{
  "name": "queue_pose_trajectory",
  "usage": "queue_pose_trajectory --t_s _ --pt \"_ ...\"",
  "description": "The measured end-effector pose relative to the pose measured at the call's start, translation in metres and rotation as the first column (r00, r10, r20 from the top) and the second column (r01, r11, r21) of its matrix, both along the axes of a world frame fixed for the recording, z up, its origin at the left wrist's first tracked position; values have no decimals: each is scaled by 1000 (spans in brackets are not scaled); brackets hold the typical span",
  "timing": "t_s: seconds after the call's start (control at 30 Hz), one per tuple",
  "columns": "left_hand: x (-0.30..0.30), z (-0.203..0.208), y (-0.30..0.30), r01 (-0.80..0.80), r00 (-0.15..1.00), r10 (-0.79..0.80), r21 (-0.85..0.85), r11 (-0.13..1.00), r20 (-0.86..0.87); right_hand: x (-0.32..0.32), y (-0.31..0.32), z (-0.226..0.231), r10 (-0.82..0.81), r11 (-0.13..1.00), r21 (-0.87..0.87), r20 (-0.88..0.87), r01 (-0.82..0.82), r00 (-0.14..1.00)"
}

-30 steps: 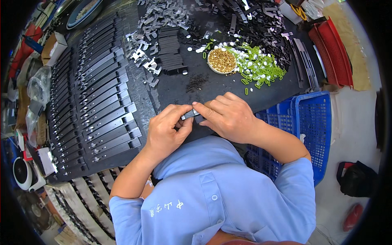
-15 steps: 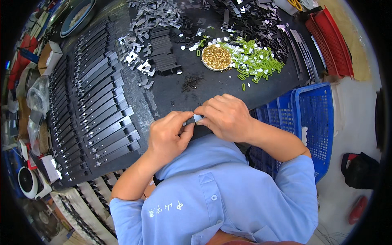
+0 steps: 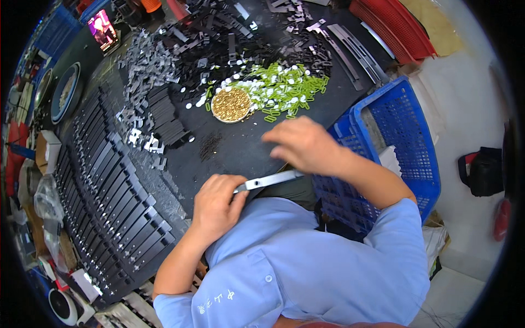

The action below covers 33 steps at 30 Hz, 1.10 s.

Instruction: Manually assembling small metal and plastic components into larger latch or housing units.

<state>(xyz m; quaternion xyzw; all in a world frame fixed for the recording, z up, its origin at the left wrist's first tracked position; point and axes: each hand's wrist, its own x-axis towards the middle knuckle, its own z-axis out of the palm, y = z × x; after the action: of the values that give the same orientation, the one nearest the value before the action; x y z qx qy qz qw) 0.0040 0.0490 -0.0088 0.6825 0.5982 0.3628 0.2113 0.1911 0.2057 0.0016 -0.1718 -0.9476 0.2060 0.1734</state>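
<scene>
My left hand [image 3: 217,203] is closed on one end of a flat metal strip [image 3: 276,178], just above my lap at the table's near edge. The strip points to the right, shiny on its upper face, with a small dark hole near my fingers. My right hand [image 3: 304,144] is over the table edge, above the strip's far end and apart from it. It is somewhat blurred; its thumb and forefinger are apart, with nothing visible between them. Beyond it lie a round dish of small brass-coloured parts [image 3: 231,105] and a heap of green oval rings and white discs [image 3: 290,90].
Rows of dark metal strips [image 3: 117,186] cover the left side. Loose metal clips [image 3: 145,63] and a stack of dark strips [image 3: 165,117] lie farther back. A blue basket [image 3: 407,117] stands at right, red trays [image 3: 391,30] behind it. A lit phone [image 3: 103,31] stands far left.
My right hand has come away from the left and moved slightly up. The strip, mostly hidden before, now shows its length in my left hand. The whole view has turned and shifted.
</scene>
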Motion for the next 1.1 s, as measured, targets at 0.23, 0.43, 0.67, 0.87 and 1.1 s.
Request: queue_pose_trajectory --t_s 0.23,0.43,0.67,0.87,1.1 --pt "49 -13 77 294 920 -296 -48 955 -256 12 38 -9 -118 987 114 32 113 993" --pt "26 -10 73 314 915 -328 -96 944 -233 -8 115 1 -322 912 259 -34 319 946" --pt "11 -15 65 431 893 -429 -14 902 -138 -35 167 -26 -228 832 532 70 157 971" --pt "9 -16 57 415 902 -411 6 910 -131 -24 111 18 -128 990 91 195 112 972" --pt "-8 7 19 294 956 -294 -25 955 -4 12 30 1 103 977 -210 271 -46 957"
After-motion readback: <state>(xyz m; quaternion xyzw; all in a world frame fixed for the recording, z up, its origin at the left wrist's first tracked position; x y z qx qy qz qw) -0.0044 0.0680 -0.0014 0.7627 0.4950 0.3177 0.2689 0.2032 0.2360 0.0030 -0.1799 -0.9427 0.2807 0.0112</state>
